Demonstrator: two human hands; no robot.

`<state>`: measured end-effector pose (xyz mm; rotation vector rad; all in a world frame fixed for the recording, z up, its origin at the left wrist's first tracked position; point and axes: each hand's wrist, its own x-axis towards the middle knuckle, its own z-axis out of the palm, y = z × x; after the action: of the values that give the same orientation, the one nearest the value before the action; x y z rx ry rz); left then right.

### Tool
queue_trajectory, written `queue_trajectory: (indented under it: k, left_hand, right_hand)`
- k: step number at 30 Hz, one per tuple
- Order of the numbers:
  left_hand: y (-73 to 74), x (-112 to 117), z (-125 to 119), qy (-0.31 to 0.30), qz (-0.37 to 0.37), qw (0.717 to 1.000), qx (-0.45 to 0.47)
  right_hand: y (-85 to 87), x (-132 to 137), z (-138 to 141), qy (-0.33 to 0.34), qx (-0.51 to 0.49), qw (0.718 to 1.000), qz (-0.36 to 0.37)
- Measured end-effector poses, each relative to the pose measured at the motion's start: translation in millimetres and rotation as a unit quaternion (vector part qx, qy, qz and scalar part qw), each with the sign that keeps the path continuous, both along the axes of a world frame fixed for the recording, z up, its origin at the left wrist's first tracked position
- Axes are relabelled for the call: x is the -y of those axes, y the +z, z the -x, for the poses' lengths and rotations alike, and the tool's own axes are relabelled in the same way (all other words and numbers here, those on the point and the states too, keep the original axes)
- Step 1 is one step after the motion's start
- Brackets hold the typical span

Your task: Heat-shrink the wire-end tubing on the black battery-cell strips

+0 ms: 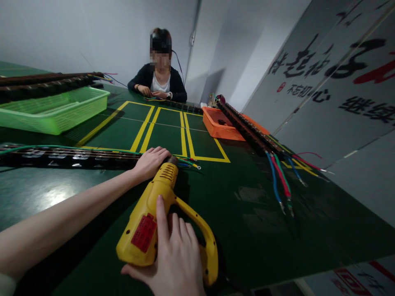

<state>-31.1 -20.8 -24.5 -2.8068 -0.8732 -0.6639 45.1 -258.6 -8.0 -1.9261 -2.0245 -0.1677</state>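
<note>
My right hand is wrapped around the yellow heat gun, its index finger stretched along the body. The gun has a red label, a looped handle and a dark metal nozzle pointing away from me. Beside that nozzle, my left hand is closed over the right end of a long black strip. Thin wires in green, red and blue come out past its fingers, with a ring terminal at one tip. The fingertips of my left hand are partly hidden.
A green basket at the left carries more black strips. An orange basket stands at the right, with strips across it and wire ends hanging toward me. Across the green table sits a co-worker.
</note>
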Motion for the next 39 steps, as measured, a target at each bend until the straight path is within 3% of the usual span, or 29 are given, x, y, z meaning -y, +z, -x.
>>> queue_trajectory:
  k: [5, 11, 16, 21, 30, 39]
  left_hand:
    - [-2.1, -1.0, 0.7, 0.003, -0.008, 1.000, -0.002]
    - [-5.7, -1.8, -1.4, 0.008, -0.044, 0.999, 0.012]
    - [-5.1, -1.2, -1.7, 0.004, -0.056, 0.998, 0.018]
    - [-4.9, -1.5, -2.1, 0.005, -0.050, 0.999, 0.020]
    - [-3.3, -0.2, -3.6, 0.011, -0.042, 0.999, 0.017]
    - [-3.7, -4.2, -0.5, -0.003, -0.013, 1.000, 0.001]
  right_hand:
    - [1.3, 0.1, -6.7, -0.006, -0.035, 0.998, 0.049]
    - [12.2, 8.2, -34.7, -0.036, -0.071, 0.993, 0.092]
    - [7.4, 20.5, -60.0, -0.074, -0.029, 0.996, 0.050]
    - [-3.9, 24.7, -68.3, -0.089, 0.005, 0.996, 0.002]
    - [0.9, 13.0, -36.3, -0.068, 0.006, 0.998, 0.008]
    - [6.3, -7.3, 2.8, -0.032, -0.036, 0.992, 0.115]
